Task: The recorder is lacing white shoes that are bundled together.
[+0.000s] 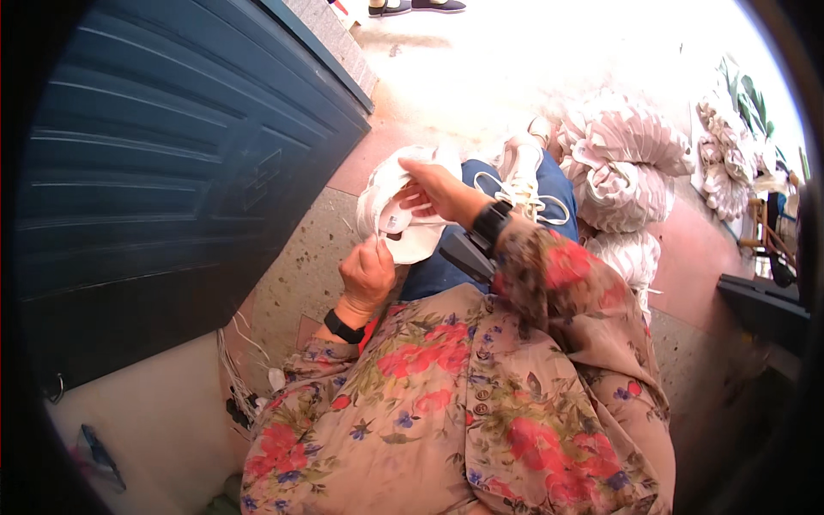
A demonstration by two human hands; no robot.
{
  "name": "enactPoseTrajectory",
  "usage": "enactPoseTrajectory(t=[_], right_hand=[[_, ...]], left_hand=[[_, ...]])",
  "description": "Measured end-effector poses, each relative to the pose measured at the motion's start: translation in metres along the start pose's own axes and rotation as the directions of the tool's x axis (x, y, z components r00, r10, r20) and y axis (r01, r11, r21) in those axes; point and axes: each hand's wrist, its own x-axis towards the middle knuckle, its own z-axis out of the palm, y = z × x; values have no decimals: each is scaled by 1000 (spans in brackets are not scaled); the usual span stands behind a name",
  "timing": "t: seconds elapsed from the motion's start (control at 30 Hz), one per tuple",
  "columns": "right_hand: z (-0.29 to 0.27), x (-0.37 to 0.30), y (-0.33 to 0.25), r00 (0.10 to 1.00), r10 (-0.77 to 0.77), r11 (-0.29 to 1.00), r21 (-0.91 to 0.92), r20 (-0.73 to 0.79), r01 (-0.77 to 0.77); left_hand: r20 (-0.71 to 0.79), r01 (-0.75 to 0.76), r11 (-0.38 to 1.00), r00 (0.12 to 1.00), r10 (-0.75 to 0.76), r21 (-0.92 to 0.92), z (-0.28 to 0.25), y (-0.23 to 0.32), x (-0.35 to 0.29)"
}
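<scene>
A white, rounded fabric piece [412,246], hollow like a cap and with a small printed label inside, lies over my lap. My left hand [369,273] pinches its near left edge between thumb and fingertips. Over the hollow reaches my right hand [436,190], its fingers apart and touching the inside; I see nothing gripped in them. A dark grey, flat-sided object [468,257] juts out beneath my right wrist, partly hidden by the sleeve. Loose white laces [534,202] hang across my blue trousers beside a white shoe [520,159].
A dark blue panelled door [189,163] stands close on my left. Bundles of gathered white fabric [622,163] are piled to my right, with another bundle [723,163] farther off. Thin white cords [233,369] hang at lower left. Another person's dark shoes [416,7] show at the top.
</scene>
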Motion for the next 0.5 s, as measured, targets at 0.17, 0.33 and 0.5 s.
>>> enactPoseTrajectory(t=[0.17,0.33,0.5], right_hand=[[-20,-29,19,650,-635,345,-599,418,723],[-48,-107,47,905,-425,905,-12,-8,425],[-64,-114,67,930,-365,886,289,-44,362]], left_hand=[[6,219,932,974,-227,-289,-14,-8,12],[476,681,342,711,-517,-647,46,-63,31],[647,387,725,755,106,-570,161,-103,0]])
